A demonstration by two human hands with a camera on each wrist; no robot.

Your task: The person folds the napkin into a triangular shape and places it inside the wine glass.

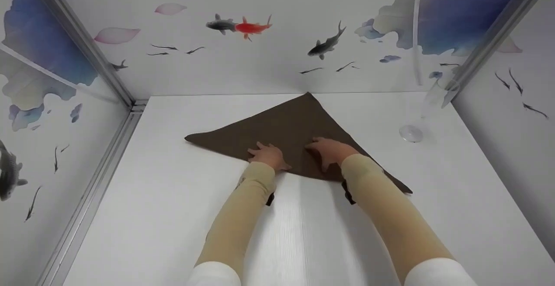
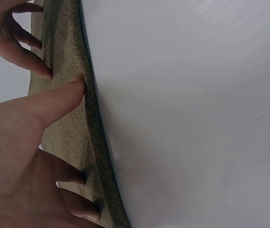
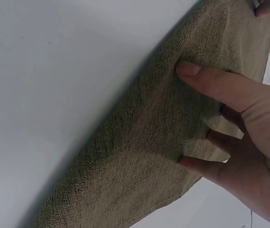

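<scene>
A brown cloth [image 1: 277, 125], folded into a triangle, lies on the white table with one corner toward the back wall. My left hand [image 1: 268, 157] rests on it near the front folded edge, fingers spread. In the left wrist view, the thumb [image 2: 63, 97] touches the cloth right by that fold. Further right, my right hand [image 1: 331, 151] presses the cloth with its fingertips, the thumb apart from the other fingers. The right wrist view shows the right thumb [image 3: 211, 80] on the cloth, with slight creases around it.
A clear stemmed glass [image 1: 411, 133] is at the back right of the white table [image 1: 173, 216]. Patterned walls with painted fish enclose the table, and a metal rail [image 1: 99, 160] runs along the left side.
</scene>
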